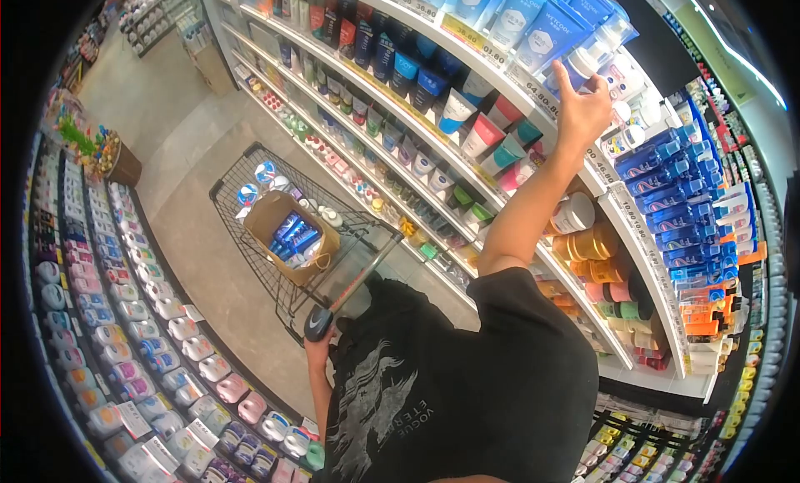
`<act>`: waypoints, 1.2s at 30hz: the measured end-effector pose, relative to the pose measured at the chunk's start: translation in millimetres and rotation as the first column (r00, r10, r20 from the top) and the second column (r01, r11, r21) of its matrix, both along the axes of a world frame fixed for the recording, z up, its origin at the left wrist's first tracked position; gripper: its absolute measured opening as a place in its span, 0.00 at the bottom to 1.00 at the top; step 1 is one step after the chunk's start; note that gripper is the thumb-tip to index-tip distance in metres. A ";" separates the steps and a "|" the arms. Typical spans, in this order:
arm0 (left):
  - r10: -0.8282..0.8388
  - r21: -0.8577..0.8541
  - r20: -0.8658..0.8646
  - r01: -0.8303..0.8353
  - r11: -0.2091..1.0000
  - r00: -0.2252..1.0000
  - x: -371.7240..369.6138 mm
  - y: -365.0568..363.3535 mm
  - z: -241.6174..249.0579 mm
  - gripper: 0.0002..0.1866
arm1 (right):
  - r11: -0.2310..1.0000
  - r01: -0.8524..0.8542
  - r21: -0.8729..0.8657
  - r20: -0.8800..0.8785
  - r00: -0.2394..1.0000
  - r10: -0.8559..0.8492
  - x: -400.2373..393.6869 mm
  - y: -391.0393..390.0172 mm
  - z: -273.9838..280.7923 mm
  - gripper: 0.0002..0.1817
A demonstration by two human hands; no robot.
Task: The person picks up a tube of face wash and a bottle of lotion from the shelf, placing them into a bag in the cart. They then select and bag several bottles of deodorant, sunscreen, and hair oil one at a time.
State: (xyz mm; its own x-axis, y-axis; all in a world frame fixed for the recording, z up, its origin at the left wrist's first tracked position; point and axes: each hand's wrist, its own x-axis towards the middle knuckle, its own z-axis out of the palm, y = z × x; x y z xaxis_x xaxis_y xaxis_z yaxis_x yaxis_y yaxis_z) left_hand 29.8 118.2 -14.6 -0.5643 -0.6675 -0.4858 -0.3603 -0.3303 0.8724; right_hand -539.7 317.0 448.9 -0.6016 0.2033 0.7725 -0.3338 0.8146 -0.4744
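Observation:
My right hand (581, 108) reaches up to the shelf at the upper right. Its thumb and a finger are closed around a small white-capped bottle (582, 64); the palm hides part of the grip. Blue tubes (547, 40) stand just beyond it, and more white bottles (623, 79) are beside it. Low at the left, my left hand (317, 350) is wrapped around the end of the shopping cart handle (319, 323), with its fingers partly hidden. The wire cart (237, 183) carries an open brown box (267, 219) with blue packages (293, 235) inside.
Shelf tiers (467, 179) of tubes and bottles run along the right side of the cart. Blue pump bottles (671, 200) fill a section beyond my right arm. At the left, a curved shelf (158, 316) holds rows of bottles. Tiled floor (158, 141) lies ahead.

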 end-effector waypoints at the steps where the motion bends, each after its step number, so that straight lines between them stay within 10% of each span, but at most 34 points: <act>1: 0.010 0.000 -0.010 -0.010 1.000 1.000 0.2 0.5 -2.1 0.15 | 1.000 0.001 -0.001 0.000 1.000 -0.001 -0.1 -0.1 -0.6 0.42; 7: -0.025 -0.010 0.016 0.025 1.000 1.000 5.5 -1.4 -17.0 0.19 | 1.000 0.010 -0.003 -0.047 0.999 -0.010 7.8 -4.2 -2.5 0.44; 9: -0.009 -0.011 -0.017 0.009 1.000 1.000 8.1 -0.3 -22.2 0.19 | 0.990 0.102 0.101 -0.330 0.942 -0.063 17.7 -5.4 -3.5 0.41; 11: 0.023 -0.009 -0.050 -0.024 1.000 0.998 1.8 -2.5 -26.7 0.19 | 0.941 -0.227 -0.253 -0.370 0.921 0.123 82.3 -27.2 7.1 0.30; 14: 0.046 -0.065 -0.075 -0.051 0.997 0.996 1.1 1.3 -22.0 0.20 | 0.682 -0.731 -0.015 -0.703 0.493 0.513 127.0 -62.2 -41.7 0.12; 15: 0.019 -0.030 -0.111 -0.022 0.999 0.994 -0.1 0.2 -11.3 0.22 | 0.453 -0.889 0.060 -0.648 0.311 0.695 143.2 -79.5 -67.3 0.09; 17: 0.000 -0.174 0.010 0.001 0.985 1.000 5.1 -1.7 -21.7 0.25 | 0.257 -0.910 -0.326 -0.291 0.355 0.888 178.1 -139.7 -131.9 0.10; 19: 0.046 -0.041 0.021 -0.045 0.998 0.999 10.4 -0.7 -36.3 0.25 | 0.243 -0.888 -0.390 0.300 0.127 0.945 216.8 -184.0 -178.3 0.09; 21: 0.108 0.088 -0.006 -0.107 0.990 0.994 2.8 -1.6 -5.9 0.23 | 0.059 -0.998 0.028 0.559 0.064 0.827 227.7 -200.2 -263.4 0.11; 27: 0.153 0.057 0.006 -0.153 0.987 0.988 -8.5 6.7 0.1 0.23 | -0.069 -0.985 -0.160 0.539 -0.146 0.830 237.6 -249.0 -347.6 0.10; 36: 0.126 0.063 -0.007 -0.125 0.990 0.992 -6.3 6.2 -1.5 0.22 | -0.424 -0.881 0.209 0.963 0.111 0.244 243.2 -372.0 -521.7 0.17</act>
State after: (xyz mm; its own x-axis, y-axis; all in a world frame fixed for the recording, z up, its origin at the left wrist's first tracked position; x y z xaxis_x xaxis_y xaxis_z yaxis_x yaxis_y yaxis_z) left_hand 23.5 124.4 -16.1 -0.4834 -0.7020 -0.5230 -0.3031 -0.4262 0.8523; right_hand -296.6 -55.0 -72.9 0.1095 -0.9067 -0.4073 -0.9728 -0.0136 -0.2312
